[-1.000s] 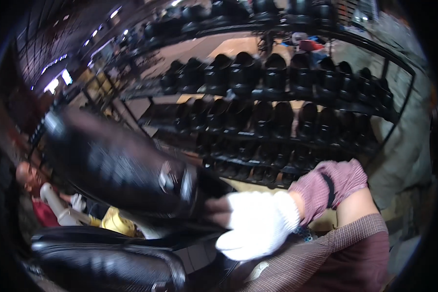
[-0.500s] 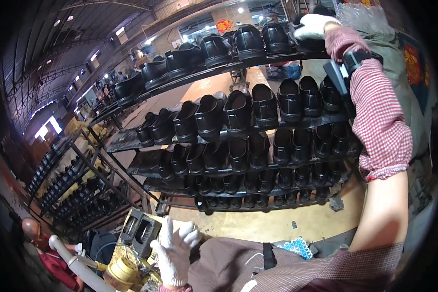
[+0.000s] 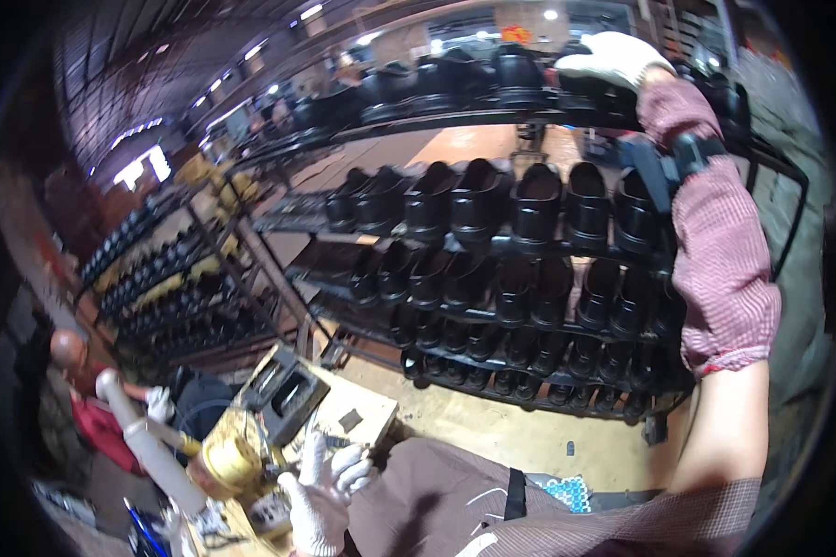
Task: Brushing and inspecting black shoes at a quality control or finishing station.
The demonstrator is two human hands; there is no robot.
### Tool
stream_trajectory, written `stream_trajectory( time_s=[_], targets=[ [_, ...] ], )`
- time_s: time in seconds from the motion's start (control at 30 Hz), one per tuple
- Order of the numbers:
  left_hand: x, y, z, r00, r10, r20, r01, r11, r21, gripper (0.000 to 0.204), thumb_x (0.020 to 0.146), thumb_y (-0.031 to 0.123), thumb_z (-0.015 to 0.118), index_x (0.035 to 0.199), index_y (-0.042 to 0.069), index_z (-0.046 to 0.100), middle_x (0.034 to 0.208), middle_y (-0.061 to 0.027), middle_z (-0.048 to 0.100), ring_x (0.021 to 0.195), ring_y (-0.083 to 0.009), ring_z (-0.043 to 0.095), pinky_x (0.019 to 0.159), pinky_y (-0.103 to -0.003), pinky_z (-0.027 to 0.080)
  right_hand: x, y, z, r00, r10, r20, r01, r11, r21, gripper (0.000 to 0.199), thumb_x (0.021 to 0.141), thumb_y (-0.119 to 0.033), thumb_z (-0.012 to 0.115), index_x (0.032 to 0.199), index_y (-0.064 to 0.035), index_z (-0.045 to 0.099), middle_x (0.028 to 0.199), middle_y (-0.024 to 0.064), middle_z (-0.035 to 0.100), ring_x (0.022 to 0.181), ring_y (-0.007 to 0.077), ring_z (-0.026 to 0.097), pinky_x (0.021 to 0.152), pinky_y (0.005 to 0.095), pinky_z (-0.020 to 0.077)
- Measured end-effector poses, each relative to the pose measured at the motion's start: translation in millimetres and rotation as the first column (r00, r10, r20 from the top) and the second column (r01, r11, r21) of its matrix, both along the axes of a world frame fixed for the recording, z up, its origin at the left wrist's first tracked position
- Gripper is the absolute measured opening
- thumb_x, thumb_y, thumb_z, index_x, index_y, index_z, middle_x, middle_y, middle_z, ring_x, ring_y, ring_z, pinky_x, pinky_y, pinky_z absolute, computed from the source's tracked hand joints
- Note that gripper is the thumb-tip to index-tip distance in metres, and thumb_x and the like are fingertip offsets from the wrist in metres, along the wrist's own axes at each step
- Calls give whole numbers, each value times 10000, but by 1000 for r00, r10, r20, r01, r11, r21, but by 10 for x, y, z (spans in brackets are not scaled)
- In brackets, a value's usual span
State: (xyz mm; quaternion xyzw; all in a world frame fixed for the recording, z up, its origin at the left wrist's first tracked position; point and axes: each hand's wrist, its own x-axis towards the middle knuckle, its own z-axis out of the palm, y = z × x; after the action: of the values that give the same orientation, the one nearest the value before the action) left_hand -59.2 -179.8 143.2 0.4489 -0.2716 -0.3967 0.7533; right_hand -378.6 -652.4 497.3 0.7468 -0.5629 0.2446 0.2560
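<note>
My right hand (image 3: 613, 59), in a white glove, reaches up to the top shelf of a metal rack. Its fingers curl over a black shoe (image 3: 593, 95); the glove hides the upper part, and the shoe appears to rest on the shelf. A dark device is strapped at that wrist, over a red checked sleeve. Low in front of my body, my left hand (image 3: 323, 501), also white-gloved, holds nothing. Its thumb and index finger stick out while the other fingers bend. Beside it is a wooden worktable (image 3: 373, 420) with a black two-slotted block (image 3: 286, 399).
Several rows of black shoes (image 3: 537, 204) fill the rack (image 3: 390, 126) ahead. Another loaded shoe rack (image 3: 181, 265) stands at left. A person in red (image 3: 102, 422) works beside a grey pipe (image 3: 163, 464) and a yellow machine part (image 3: 229, 461). Pale sacks (image 3: 790, 251) bulge at right.
My view has swung, so the rack sits farther right and more of the worktable shows. My right hand is still at the top shelf; my left hand remains low, its fingers apart.
</note>
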Motion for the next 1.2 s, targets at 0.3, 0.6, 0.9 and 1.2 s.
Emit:
stream_trajectory(
  time_s=[0.3, 0.6, 0.9, 1.2],
  targets=[
    [-377, 257, -408, 979, -9, -202, 5, 1000, -18, 738, 1059, 555, 481, 1632, 121, 309, 1441, -223, 546, 1240, -322, 601, 1089, -445, 470, 742, 2658, -2049, 453, 886, -96, -788, 348, -509, 281, 821, -175, 819, 1023, 0, 733, 967, 199, 730, 844, 345, 724, 729, 390, 589],
    [-490, 1112, -796, 702, 364, -612, -574, 798, -184, 1103, 826, 886, 482, 1576, 84, 371, 1543, -146, 490, 1395, -341, 490, 1223, -528, 351, 1910, 3368, -3200, -548, 796, 258, -735, -605, 307, 468, 799, -400, 835, 1117, -66, 750, 934, 67, 749, 613, 175, 679, 483, 283, 479],
    [436, 1742, -1068, 548, 652, -524, -818, 550, -170, 973, 947, 836, 315, 1574, 97, 396, 1543, -135, 507, 1400, -349, 492, 1202, -502, 386, 2034, 3421, -4367, -638, 723, 265, -665, -691, 284, 318, 771, -311, 836, 1001, -107, 756, 1012, 45, 743, 751, 203, 717, 531, 295, 480],
    [800, 1804, -991, 569, 717, -403, -815, 555, -163, 1067, 891, 908, 256, 1590, 105, 345, 1496, -161, 534, 1342, -355, 546, 1170, -526, 420, 2109, 3202, -4490, 12, 824, 566, -834, -304, 460, 629, 776, -350, 799, 1305, -37, 667, 1247, 249, 671, 1123, 415, 667, 972, 446, 543]
  ],
)
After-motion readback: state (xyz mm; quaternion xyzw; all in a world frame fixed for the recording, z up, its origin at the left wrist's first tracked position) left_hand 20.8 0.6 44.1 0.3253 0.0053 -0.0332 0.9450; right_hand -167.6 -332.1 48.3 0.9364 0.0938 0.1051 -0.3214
